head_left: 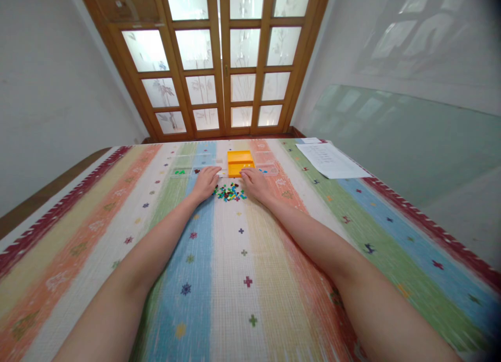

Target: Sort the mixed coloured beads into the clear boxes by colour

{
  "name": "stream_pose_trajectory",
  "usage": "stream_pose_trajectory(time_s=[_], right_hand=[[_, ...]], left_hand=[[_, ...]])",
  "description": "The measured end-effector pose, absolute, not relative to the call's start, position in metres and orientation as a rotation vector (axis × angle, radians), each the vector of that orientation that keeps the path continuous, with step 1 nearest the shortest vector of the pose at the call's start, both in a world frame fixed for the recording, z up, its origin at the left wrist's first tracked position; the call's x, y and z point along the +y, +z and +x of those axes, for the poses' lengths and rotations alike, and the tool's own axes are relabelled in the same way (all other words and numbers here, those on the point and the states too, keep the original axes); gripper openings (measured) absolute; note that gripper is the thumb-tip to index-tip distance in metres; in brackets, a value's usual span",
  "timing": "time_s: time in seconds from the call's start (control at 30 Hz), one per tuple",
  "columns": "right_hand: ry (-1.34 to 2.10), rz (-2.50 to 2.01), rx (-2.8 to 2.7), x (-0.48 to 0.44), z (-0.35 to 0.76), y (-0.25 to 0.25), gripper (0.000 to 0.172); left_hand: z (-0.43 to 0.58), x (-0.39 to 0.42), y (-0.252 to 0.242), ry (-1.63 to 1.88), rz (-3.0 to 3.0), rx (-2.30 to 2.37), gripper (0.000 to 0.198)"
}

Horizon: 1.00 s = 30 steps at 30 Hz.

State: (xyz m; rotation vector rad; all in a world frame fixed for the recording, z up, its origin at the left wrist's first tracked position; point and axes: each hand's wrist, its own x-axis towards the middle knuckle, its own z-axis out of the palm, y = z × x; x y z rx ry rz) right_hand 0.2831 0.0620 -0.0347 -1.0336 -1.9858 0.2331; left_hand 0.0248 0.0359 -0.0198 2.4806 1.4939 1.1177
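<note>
Both my arms stretch far forward over a striped, many-coloured cloth (242, 268). A small heap of tiny coloured pieces (230, 191) lies between my hands. My left hand (205, 181) rests palm down at the heap's left side, fingers stretched flat toward a clear tray. My right hand (254, 181) lies flat at the heap's right side, fingertips touching the front edge of an orange box (239, 162). Neither hand holds anything that I can see.
Clear compartment trays (180, 171) with a few coloured pieces sit left and right (267, 168) of the orange box. A white printed sheet (331, 160) lies at the far right. Wooden glazed doors (224, 64) stand behind the surface; a glass panel leans at the right wall.
</note>
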Motion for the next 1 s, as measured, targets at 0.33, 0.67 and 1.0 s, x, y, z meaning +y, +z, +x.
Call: stream_pose_trajectory(time_s=[0.33,0.67,1.0], right_hand=[[0.253,-1.034,-2.024,0.058,0.284,-0.029,0.034],[0.259,-1.042,-2.047,0.055,0.284,-0.026,0.034],[0.250,-1.038,-2.061,0.055,0.284,-0.025,0.035]], left_hand=[[0.062,-0.006,0.007,0.724,2.769,1.174,0.016],[0.071,-0.017,0.013,0.606,2.717,1.125,0.012],[0.062,-0.003,0.000,0.859,2.481,1.372,0.007]])
